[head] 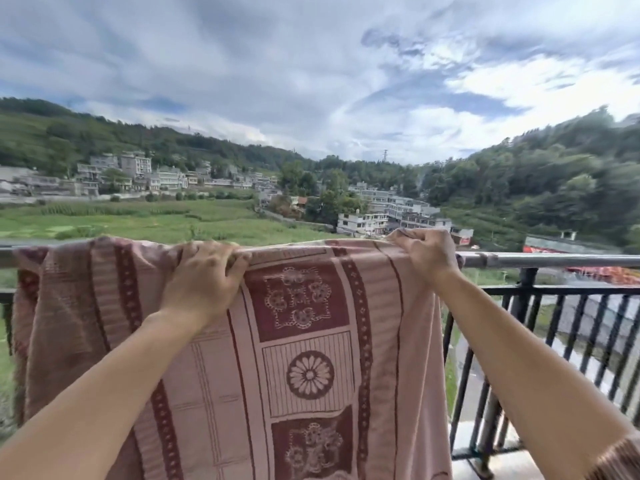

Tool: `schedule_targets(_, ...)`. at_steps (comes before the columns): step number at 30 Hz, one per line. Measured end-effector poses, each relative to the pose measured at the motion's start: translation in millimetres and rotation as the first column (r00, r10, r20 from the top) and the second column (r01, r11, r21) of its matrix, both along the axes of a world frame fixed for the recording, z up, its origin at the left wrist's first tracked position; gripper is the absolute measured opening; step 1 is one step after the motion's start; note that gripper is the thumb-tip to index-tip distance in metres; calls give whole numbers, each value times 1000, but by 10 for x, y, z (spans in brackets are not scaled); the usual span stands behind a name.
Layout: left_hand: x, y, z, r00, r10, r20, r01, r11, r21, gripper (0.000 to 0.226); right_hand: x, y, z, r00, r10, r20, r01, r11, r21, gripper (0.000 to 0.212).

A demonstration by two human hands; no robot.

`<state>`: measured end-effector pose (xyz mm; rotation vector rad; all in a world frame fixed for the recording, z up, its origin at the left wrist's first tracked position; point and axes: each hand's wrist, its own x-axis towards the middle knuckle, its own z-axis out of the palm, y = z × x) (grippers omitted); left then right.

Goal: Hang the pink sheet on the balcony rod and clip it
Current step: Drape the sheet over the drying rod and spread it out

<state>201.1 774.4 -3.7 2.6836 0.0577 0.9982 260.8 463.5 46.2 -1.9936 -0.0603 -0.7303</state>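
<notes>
Head view: the left hand (204,275) sits just left of the frame's centre, toward 9 o'clock. Its palm lies on the near face of the pink sheet (308,341) and its fingers are curled over the top fold, clenching the cloth where it crosses the rod (554,260). The right hand (426,254) is at about 3 o'clock from the left one and slightly higher. Its fingers are bent tight around a bunched bit of the sheet's upper edge, near the sheet's right-hand border, so both hands are grasping cloth. Both bare forearms reach in from 7 and 5 o'clock.

The sheet is draped over the rod and hangs down toward 6 o'clock on the near side, between and below the two hands. It has maroon bands, flower squares and a round daisy panel. To the left of the left hand, toward 9 o'clock, it is gathered in loose folds. To the right of the right hand the bare metal rod runs on toward 3 o'clock.

Just under the rod, a black barred railing (571,291) fills the 4 o'clock area. Beyond it lie a green field (156,220), pale buildings (381,216), wooded hills (554,181) and a cloudy sky (311,64) at 12 o'clock.
</notes>
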Motion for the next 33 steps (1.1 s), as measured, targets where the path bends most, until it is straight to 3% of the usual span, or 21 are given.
schedule_targets(3,67,-198,-22,992,78,103,-74,996,-38,49,167,-303,117,996,57,-70,-46,987,152,34)
schedule_targets(6,-14,-762,17,958,-37,284,72,991,-114,43,115,-262,319,914,362,-184,-315,919,238,15)
schedule_targets(8,-153,-1264,100,933,-261,246,317,922,-221,46,11,-45,436,801,562,-204,-504,818,277,13)
schedule_targets(10,-167,-1652,132,916,-387,107,399,847,-350,47,-88,160,508,685,687,-243,-634,726,266,18)
schedule_targets(13,-36,-1778,77,945,-306,117,323,809,-491,39,-181,258,590,520,806,-281,-794,578,190,20)
schedule_targets(15,-36,-1681,67,946,-268,184,320,672,-668,34,-141,191,596,509,829,-232,-827,546,133,22)
schedule_targets(18,-140,-1462,109,925,-286,249,361,464,-809,19,60,-34,409,721,682,-118,-683,674,-281,31)
schedule_targets(21,-100,-1250,143,923,-256,286,368,378,-850,19,242,-239,-28,805,593,-26,-486,634,-601,35)
schedule_targets(24,-14,-1168,264,943,-175,285,328,328,-886,27,372,-322,-249,814,544,204,-298,693,-657,28)
schedule_targets(30,-60,-446,681,930,125,346,334,107,-936,33,509,-593,-24,863,383,329,-89,757,-647,16)
schedule_targets(33,-151,-221,754,919,234,317,274,200,-941,39,485,-557,75,860,305,409,19,782,-623,13)
